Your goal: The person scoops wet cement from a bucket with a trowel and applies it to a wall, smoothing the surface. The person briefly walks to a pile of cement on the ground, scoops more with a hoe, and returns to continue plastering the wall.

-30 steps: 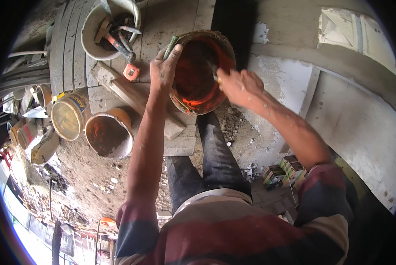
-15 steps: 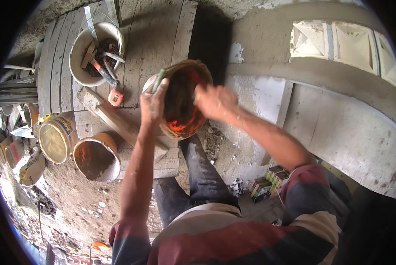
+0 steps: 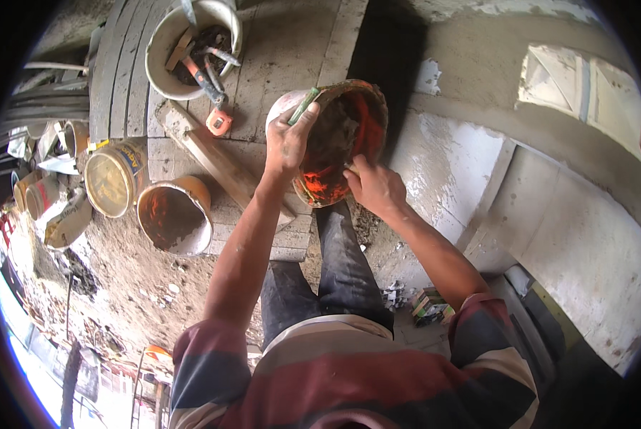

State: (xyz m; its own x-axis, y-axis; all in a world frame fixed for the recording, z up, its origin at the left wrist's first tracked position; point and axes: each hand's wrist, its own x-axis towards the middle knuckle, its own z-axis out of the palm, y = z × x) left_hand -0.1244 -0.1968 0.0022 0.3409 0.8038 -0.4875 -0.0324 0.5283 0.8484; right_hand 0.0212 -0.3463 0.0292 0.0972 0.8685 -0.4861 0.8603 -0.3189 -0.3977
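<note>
A bucket (image 3: 381,136) is tilted toward me above the front of the planks, with orange-red inner walls and dark grey mortar (image 3: 338,129) inside. My left hand (image 3: 287,143) is closed on its left rim, the thumb beside a green stick-like piece (image 3: 305,106), perhaps the handle grip. My right hand (image 3: 376,186) is closed in a fist at the bucket's lower right rim. What sits in that fist is mostly hidden; only a small end shows by the fingers.
A white bucket (image 3: 152,61) of tools stands on the plank platform (image 3: 285,43), near an orange tape measure (image 3: 218,122) and a wooden beam (image 3: 220,168). An orange bucket (image 3: 205,214) and a lidded bucket (image 3: 110,182) stand left. A part-plastered wall (image 3: 435,150) rises at right.
My right hand has moved from the bucket's upper right side down to its lower right rim. My left hand keeps its hold. The whole view has shifted, so things appear further right and higher.
</note>
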